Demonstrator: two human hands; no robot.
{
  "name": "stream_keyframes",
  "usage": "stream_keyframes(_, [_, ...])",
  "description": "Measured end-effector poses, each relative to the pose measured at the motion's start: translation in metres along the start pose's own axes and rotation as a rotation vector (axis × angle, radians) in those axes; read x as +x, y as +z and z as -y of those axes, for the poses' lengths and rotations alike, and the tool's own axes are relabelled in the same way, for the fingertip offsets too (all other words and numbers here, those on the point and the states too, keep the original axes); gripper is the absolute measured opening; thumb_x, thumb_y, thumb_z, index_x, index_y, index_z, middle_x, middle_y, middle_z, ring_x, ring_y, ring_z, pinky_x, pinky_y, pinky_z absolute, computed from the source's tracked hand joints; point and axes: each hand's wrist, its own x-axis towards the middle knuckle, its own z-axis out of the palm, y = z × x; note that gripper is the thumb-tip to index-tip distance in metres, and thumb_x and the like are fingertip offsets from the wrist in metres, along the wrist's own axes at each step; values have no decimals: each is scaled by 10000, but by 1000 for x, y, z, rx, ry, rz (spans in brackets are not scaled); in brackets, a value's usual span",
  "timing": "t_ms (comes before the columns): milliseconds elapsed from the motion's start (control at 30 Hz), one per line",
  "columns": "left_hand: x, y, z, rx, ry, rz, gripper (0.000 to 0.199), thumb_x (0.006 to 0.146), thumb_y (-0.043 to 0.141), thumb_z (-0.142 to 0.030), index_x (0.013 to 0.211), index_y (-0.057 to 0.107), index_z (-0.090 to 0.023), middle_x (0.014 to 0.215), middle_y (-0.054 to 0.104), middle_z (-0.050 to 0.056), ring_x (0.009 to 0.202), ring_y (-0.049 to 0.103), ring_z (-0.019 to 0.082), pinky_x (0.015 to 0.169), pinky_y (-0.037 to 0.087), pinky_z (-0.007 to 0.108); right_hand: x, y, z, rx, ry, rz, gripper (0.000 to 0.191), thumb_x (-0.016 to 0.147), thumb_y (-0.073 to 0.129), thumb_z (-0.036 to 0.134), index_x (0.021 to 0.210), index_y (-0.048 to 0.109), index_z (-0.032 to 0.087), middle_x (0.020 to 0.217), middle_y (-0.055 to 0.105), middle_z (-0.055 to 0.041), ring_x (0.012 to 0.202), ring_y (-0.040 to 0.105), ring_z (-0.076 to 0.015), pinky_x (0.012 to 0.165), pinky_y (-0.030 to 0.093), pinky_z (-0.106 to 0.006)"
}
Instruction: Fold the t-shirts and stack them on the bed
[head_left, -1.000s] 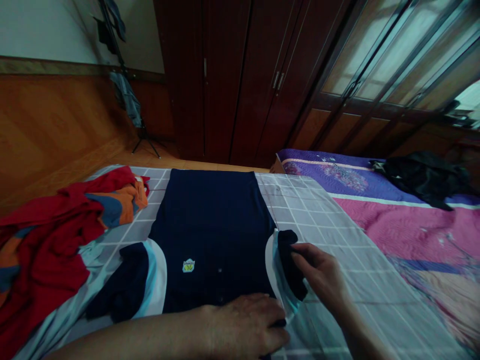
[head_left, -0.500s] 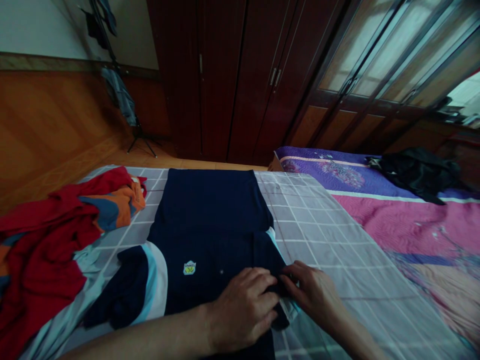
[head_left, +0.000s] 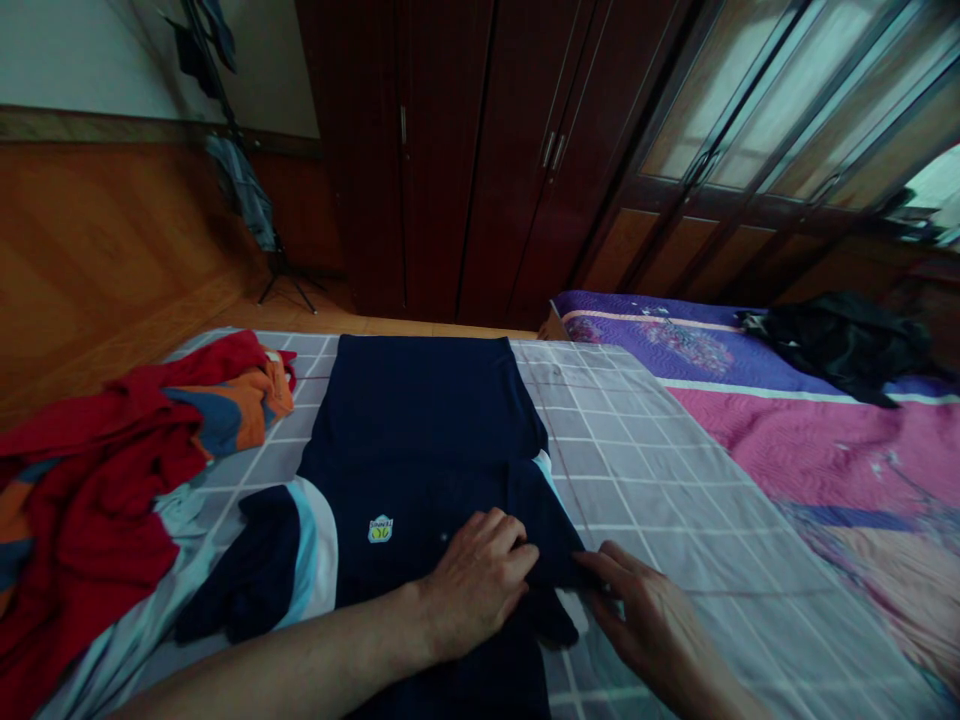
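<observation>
A navy shirt [head_left: 420,420] with white and light blue trim and a small tennis badge [head_left: 380,529] lies on a grey checked bedsheet [head_left: 600,430]. Its left sleeve [head_left: 262,560] is spread out and crumpled; the right side is folded inward. My left hand [head_left: 476,585] rests on the shirt right of the badge, fingers curled against the dark cloth. At the folded right edge, my right hand [head_left: 637,610] pinches the navy fabric between thumb and fingers.
Red and orange clothes [head_left: 142,450] are heaped at the left, over a pale green cloth [head_left: 142,600]. To the right, a purple and pink bed [head_left: 795,430] holds a black garment [head_left: 847,345]. Dark wardrobes [head_left: 450,160] stand behind, with a clothes stand [head_left: 277,260] at the back left.
My left hand has moved slightly left and up, away from the sleeve edge. My right hand has shifted a little right and down, with the folded navy cloth drawn out toward it.
</observation>
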Motion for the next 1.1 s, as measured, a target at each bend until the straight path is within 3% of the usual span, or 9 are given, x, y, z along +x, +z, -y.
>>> stream_keyframes(200, [2, -7, 7, 149, 101, 1, 40, 857, 530, -120, 883, 550, -143, 970, 578, 65, 938, 520, 206, 823, 433, 349, 0, -3, 6, -72, -47, -25, 282, 831, 392, 147, 948, 641, 210, 795, 602, -53, 710, 616, -180, 618, 452, -279])
stream_keyframes(300, [2, -8, 9, 147, 137, -18, 80, 857, 574, -188, 913, 558, -133, 1034, 584, 89, 1046, 511, 230, 887, 420, 358, 1, -9, 9, -109, -58, 12, 213, 856, 438, 213, 794, 641, 226, 734, 585, -37, 661, 610, -176, 572, 429, -269])
stream_keyframes(400, [1, -10, 9, 150, 144, -13, 183, 859, 614, -310, 895, 575, -135, 1042, 599, 89, 1069, 521, 235, 910, 422, 352, 9, -14, 13, -94, -70, -62, 221, 902, 441, 291, 854, 645, 221, 780, 601, -50, 692, 622, -178, 608, 444, -274])
stream_keyframes(533, [-4, -39, 13, 131, 125, -43, 225, 872, 599, -368, 877, 592, -143, 1051, 619, 71, 1006, 570, 206, 918, 421, 338, 32, -14, 19, -130, -181, 28, 210, 896, 445, 243, 823, 638, 206, 775, 609, -55, 684, 628, -185, 588, 443, -277])
stream_keyframes(633, [-22, -81, 29, 115, -15, -137, 167, 925, 516, -300, 922, 610, -162, 1068, 629, 53, 1009, 581, 184, 926, 412, 326, 51, -17, 25, -175, -267, 127, 212, 889, 453, 221, 768, 625, 204, 739, 600, -48, 646, 618, -188, 561, 437, -286])
stream_keyframes(733, [-58, -119, 58, 122, -289, -225, 191, 939, 460, -264, 990, 619, -170, 1070, 635, 51, 1002, 589, 180, 900, 424, 310, 70, -25, 38, -134, -370, 79, 210, 918, 425, 233, 935, 632, 206, 828, 610, -60, 719, 619, -185, 617, 465, -291])
stream_keyframes(800, [-89, -132, 80, 142, -495, -222, 225, 927, 453, -285, 1033, 618, -173, 1074, 642, 57, 1006, 596, 200, 887, 431, 319, 81, -28, 55, -96, -457, 74, 205, 910, 446, 221, 1011, 624, 208, 896, 617, -71, 769, 618, -188, 651, 484, -296])
stream_keyframes(967, [-160, -121, 124, 80, -914, -229, 422, 866, 476, -461, 1150, 576, -166, 1010, 665, 81, 954, 620, 244, 818, 457, 328, 101, -20, 109, 7, -709, 186, 360, 849, 582, 256, 1203, 563, 192, 1206, 581, -122, 1056, 574, -258, 874, 495, -397])
stream_keyframes(1100, [-177, -101, 136, -15, -989, -264, 446, 789, 543, -530, 1047, 617, -174, 939, 657, 70, 887, 614, 250, 770, 458, 325, 111, -1, 144, 102, -888, 362, 593, 853, 586, 424, 1368, 428, 177, 1446, 391, -136, 1307, 373, -300, 1067, 339, -463])
